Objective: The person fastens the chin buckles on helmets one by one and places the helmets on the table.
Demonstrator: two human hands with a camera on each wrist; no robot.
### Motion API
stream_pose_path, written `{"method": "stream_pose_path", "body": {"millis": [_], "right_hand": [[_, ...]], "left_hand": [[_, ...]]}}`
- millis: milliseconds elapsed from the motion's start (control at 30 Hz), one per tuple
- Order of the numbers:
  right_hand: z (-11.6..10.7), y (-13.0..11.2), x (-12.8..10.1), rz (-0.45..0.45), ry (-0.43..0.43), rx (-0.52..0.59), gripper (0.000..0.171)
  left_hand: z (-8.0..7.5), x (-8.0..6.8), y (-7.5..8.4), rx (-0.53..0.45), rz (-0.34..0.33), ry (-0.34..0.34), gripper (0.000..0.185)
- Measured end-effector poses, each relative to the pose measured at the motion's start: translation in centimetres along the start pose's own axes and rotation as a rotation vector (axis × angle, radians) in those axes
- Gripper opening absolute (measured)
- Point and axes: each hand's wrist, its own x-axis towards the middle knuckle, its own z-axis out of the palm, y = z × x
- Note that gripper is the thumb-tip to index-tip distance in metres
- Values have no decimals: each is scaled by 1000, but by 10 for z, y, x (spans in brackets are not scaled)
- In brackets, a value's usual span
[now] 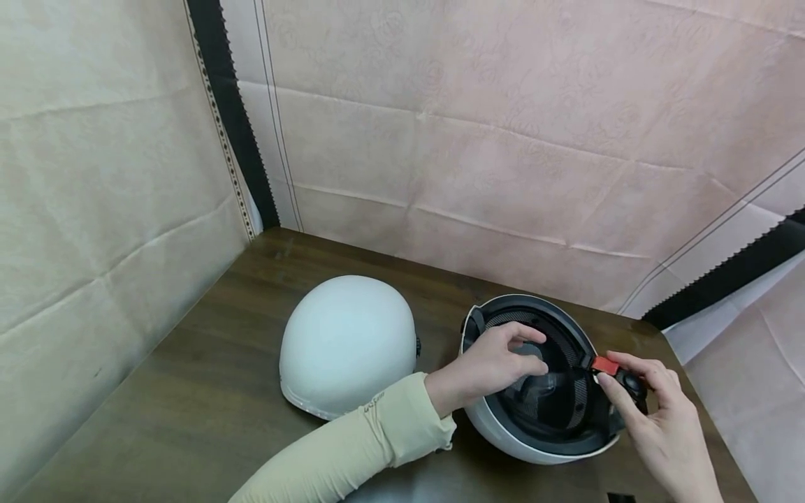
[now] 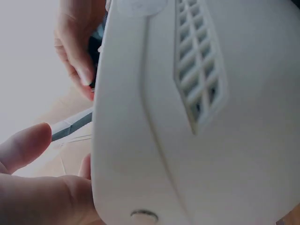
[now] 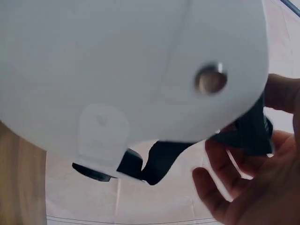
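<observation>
Two white helmets on the table [image 1: 189, 391], lower centre of frame.
The upturned helmet [image 1: 541, 447] lay right of the dome-up helmet [image 1: 346, 342]; the left hand [image 1: 487, 367] curled inside its liner, the right hand [image 1: 654, 412] pinched the red-tabbed buckle [image 1: 619, 374]; fabric walls enclosed them.

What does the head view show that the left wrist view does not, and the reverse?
Only the head view shows the second white dome-shaped helmet resting shell-up on the dark wooden table, the upturned helmet's black mesh lining, and the red buckle piece pinched by the right hand.

Only the left wrist view shows a slatted vent grille in the outer shell and a small round rivet near its edge.

Both show the upturned white helmet and the left hand at its rim.
</observation>
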Motion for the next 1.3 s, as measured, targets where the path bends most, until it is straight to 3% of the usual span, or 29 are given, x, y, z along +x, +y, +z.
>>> {"method": "stream_pose_path", "body": {"millis": [200, 333, 433, 600, 700, 900, 1033, 1100, 1167, 1300], "right_hand": [[3, 9, 1, -36, -102, -78, 36], [7, 17, 0, -115, -108, -70, 33], [8, 21, 0, -126, -126, -49, 34], [5, 28, 1, -7, -206, -32, 57], [2, 32, 4, 107, -299, -2, 74], [-1, 37, 9, 296, -519, 47, 87], [-2, 42, 9, 335, -566, 66, 83], [-2, 47, 8, 340, -578, 142, 78], [0, 55, 6, 335, -572, 308, 74], [8, 75, 2, 332, -564, 822, 64]], "left_hand": [[-1, -4, 3, -36, 5, -17, 21], [-10, -7, 0, -3, 56, 25, 19], [-17, -9, -7, 26, 71, 60, 20], [-21, -11, -20, 17, 23, 122, 20], [-21, -10, -27, 44, 8, 185, 19], [-15, -13, -42, 234, 91, 305, 33], [-13, -15, -47, 265, 111, 371, 58], [-12, -14, -48, 229, 64, 368, 76], [-12, -13, -48, 185, -5, 339, 91], [-13, -10, -48, 144, -114, 272, 100]]}}
